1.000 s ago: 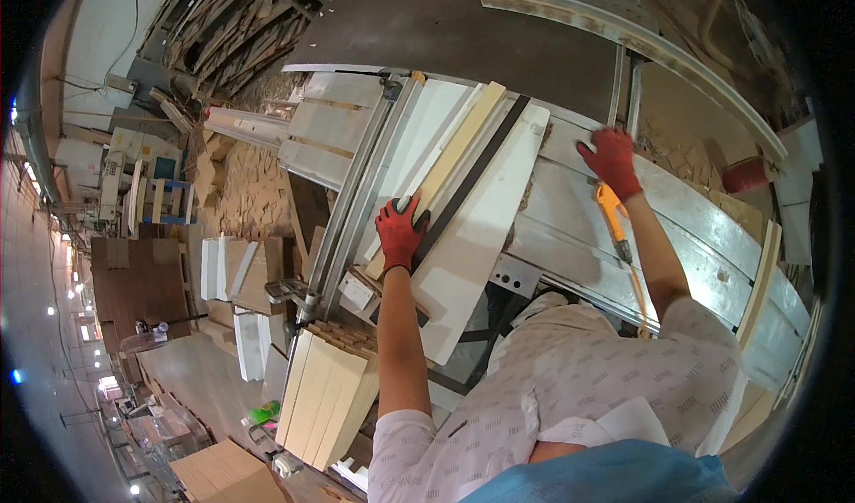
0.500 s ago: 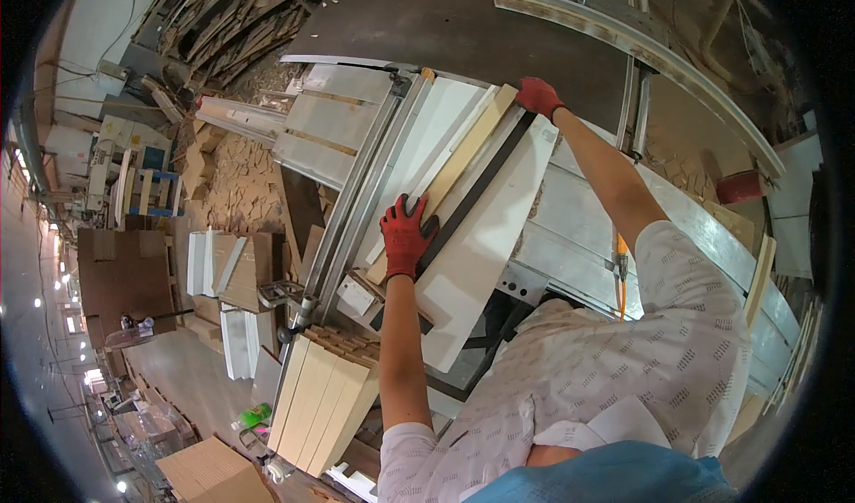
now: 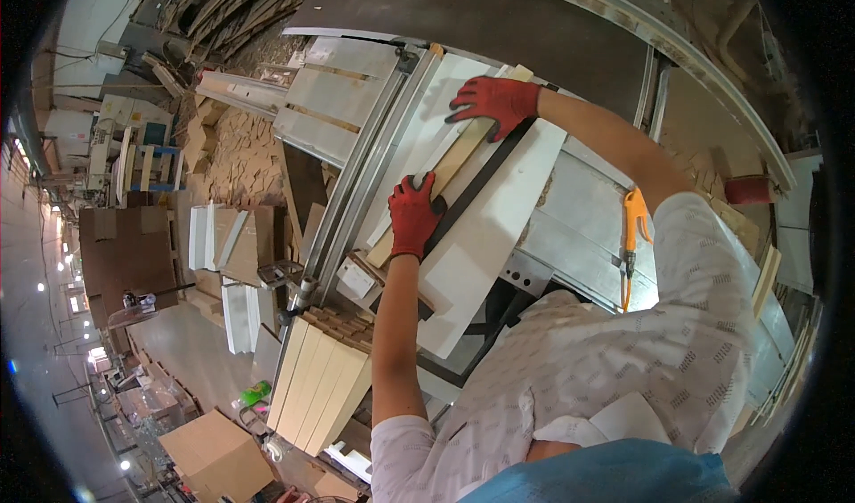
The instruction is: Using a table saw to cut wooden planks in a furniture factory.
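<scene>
A long pale wooden strip (image 3: 460, 152) lies slantwise on a white board (image 3: 499, 227), with a black strip (image 3: 472, 191) running beside it. My left hand (image 3: 415, 220), in a red and black glove, rests over the strip's nearer part, fingers apart and thumb toward the black strip. Farther up, my right hand (image 3: 497, 104), gloved alike, reaches across the wooden strip near its far end. Its fingers are spread toward the left. Part of the strip is hidden beneath each hand. Close to my left wrist is a small block with a white label (image 3: 357, 278).
Metal rails (image 3: 356, 164) run along the board's left side. An orange air gun (image 3: 635, 222) lies on the metal table at right. Stacked cream boards (image 3: 316, 387) stand at lower left, with cartons (image 3: 214, 454) beyond. Wood scraps (image 3: 236, 160) cover the floor farther left.
My right hand has moved from the strip's far end leftward and over it, its fingers spreading. My left hand has shifted slightly up along the strip. The air gun is now more exposed.
</scene>
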